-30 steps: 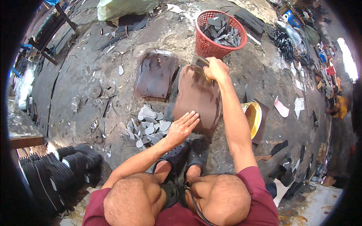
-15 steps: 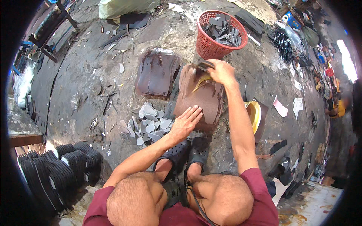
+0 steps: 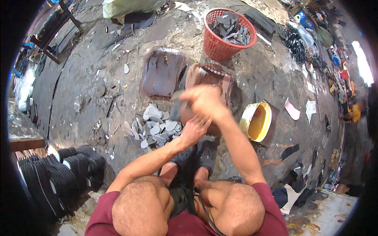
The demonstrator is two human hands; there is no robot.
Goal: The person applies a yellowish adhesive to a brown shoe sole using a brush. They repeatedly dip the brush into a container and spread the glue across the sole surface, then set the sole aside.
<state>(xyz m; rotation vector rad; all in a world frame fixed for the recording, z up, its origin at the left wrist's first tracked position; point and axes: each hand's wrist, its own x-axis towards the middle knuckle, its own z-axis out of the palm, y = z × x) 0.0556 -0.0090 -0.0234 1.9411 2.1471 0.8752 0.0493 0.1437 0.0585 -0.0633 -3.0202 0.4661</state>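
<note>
A brown sheet [image 3: 218, 80] lies on a stack on the floor in front of my feet, with wet, glossy glue streaks across its far part. My left hand [image 3: 193, 130] lies flat with its fingers stretched out on the near part of the sheet. Smeared by motion, my right hand [image 3: 206, 103] passes over the sheet's middle, closed on a flat glue spreader [image 3: 178, 95] whose blurred end sticks out to the left. A second stack of dark brown sheets [image 3: 162, 74] sits to the left. At the right stands an open tub [image 3: 267, 121] of yellow glue.
A red plastic basket [image 3: 220, 49] of grey cut pieces stands beyond the sheet. Loose grey oval pieces [image 3: 155, 128] are heaped left of my feet. Stacked black soles [image 3: 59, 177] stand at the lower left. Scraps, including a pink one [image 3: 291, 109], litter the floor.
My right hand has swept from the sheet's far edge toward me and left, and the yellow glue there is spread out. My left hand stays on the near part. The glue tub is now uncovered by my forearm.
</note>
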